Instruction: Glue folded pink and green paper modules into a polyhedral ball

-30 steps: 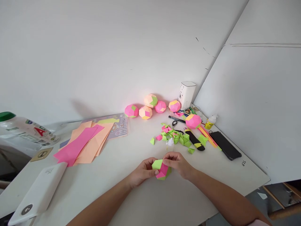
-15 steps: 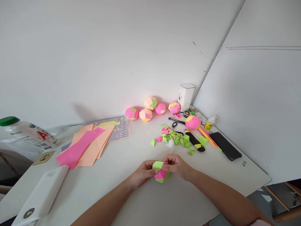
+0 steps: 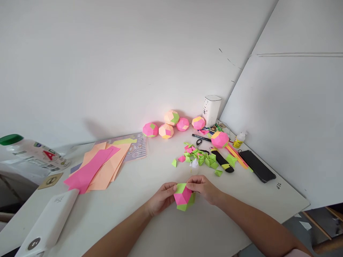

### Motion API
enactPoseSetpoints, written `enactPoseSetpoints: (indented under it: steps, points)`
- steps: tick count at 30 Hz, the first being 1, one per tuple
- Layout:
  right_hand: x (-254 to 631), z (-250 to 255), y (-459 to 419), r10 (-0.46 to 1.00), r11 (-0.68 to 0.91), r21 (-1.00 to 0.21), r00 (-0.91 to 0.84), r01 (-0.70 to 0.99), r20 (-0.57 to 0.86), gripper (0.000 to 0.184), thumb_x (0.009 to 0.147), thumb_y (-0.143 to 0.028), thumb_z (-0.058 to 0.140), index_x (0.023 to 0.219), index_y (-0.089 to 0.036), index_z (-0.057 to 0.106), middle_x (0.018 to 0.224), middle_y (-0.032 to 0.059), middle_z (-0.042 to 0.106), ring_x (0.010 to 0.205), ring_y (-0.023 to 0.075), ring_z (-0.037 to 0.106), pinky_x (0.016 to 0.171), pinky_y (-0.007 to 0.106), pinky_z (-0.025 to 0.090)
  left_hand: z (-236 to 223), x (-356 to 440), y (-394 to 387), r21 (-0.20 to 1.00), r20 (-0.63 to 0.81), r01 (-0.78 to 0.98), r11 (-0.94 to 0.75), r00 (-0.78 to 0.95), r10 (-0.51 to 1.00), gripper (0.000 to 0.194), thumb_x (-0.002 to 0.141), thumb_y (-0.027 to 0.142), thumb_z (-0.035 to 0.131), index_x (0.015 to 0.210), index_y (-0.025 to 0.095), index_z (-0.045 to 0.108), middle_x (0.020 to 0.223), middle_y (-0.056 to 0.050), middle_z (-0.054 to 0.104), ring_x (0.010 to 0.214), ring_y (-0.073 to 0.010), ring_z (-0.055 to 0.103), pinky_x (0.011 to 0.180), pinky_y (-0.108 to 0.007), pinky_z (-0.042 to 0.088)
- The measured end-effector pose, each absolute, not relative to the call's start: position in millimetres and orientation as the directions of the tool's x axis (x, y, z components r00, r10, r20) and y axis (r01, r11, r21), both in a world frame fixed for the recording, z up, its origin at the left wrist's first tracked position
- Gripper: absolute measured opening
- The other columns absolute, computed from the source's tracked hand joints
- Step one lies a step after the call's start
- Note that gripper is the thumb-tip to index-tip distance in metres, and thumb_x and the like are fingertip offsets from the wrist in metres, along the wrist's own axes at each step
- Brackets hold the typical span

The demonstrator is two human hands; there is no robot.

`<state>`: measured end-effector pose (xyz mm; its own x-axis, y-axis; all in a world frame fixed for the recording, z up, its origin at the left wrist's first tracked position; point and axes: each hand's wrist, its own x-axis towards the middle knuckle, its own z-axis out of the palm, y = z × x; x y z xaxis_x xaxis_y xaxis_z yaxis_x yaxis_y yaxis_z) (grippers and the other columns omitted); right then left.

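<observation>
Two-handed hold on a faceted paper piece (image 3: 182, 197): we see the pink-and-green form at the near side of the white table (image 3: 150, 175), just in front of a small white-capped bottle (image 3: 194, 165); whether its lower edge touches the tabletop, we cannot tell. Our left hand (image 3: 162, 200) grasps it at the upper left, thumb on the near face and fingers mostly hidden behind; our right hand (image 3: 205, 189) pinches the upper right edge between thumb and forefinger. We judge the piece very light and, being hollow-looking folded paper, stiff along its creases but soft across its flat panels, which would dent under a hard squeeze. It seems unlikely to slip from dry fingertips. We would best take hold at the creased edges and corners, pressing lightly. Beyond the bottle lie loose folded pieces (image 3: 211, 160), green and pink, presumably just as easily crushed.
</observation>
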<state>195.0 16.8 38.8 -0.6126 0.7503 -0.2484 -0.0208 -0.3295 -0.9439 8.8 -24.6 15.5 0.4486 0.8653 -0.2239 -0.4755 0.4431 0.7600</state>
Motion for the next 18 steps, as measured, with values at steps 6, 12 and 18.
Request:
enactPoseSetpoints:
  steps: [6, 12, 18]
  points:
    - [194.2, 38.2, 16.8, 0.756, -0.319, -0.948, -0.598, 0.018, -0.265, 0.031, 0.070, -0.044, 0.068, 0.062, -0.015, 0.060, 0.058, -0.0027, 0.050, 0.057, 0.0105, 0.043, 0.057, 0.025, 0.034, 15.4, 7.5, -25.0, 0.765, -0.268, -0.440, 0.470, 0.445, 0.854, 0.023, 0.066, 0.033, 0.077, 0.064, 0.013, 0.065, 0.067, -0.002, 0.062, 0.064, -0.0129, 0.055, 0.064, -0.025, 0.042]
    - [196.2, 32.7, 15.7, 0.682, -0.341, -0.936, -0.662, 0.089, -0.311, 0.034, 0.057, -0.036, 0.081, 0.069, -0.015, 0.057, 0.059, -0.0049, 0.050, 0.055, 0.0080, 0.042, 0.052, 0.022, 0.029, 15.8, 8.1, -24.2, 0.776, -0.272, -0.424, 0.468, 0.444, 0.854, 0.025, 0.065, 0.034, 0.077, 0.064, 0.013, 0.066, 0.065, -0.001, 0.058, 0.063, -0.0122, 0.052, 0.063, -0.025, 0.041]
    - [196.3, 29.2, 14.3, 0.658, -0.301, -0.946, -0.693, 0.117, -0.295, 0.030, 0.063, -0.036, 0.076, 0.065, -0.015, 0.054, 0.055, -0.0066, 0.041, 0.052, 0.0070, 0.035, 0.050, 0.022, 0.024, 12.1, 6.3, -24.2, 0.799, -0.260, -0.393, 0.456, 0.457, 0.850, 0.021, 0.066, 0.033, 0.076, 0.066, 0.014, 0.067, 0.068, -0.001, 0.057, 0.065, -0.0126, 0.052, 0.065, -0.026, 0.042]
